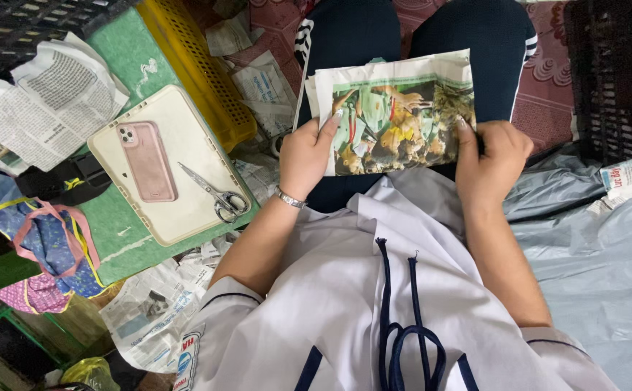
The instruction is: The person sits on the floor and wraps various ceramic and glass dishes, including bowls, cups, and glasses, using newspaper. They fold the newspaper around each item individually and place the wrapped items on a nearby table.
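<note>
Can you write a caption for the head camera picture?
Both hands, left hand and right hand, hold a folded newspaper sheet.

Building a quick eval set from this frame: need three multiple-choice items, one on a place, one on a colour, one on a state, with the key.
1. Where do the scissors lie?
A. on the cream tablet case, beside the phone
B. in the yellow crate
C. on the person's lap

2. What colour is the phone case?
A. black
B. pink
C. green

3. How is the folded newspaper sheet held?
A. by the left hand alone
B. lying loose on the floor
C. by both hands, one at each side edge

Key:
1 A: the scissors rest shut on the cream case, just right of the phone.
2 B: the phone lies back up and shows pink.
3 C: the left hand grips the sheet's left edge and the right hand its right edge, over the lap.
</note>
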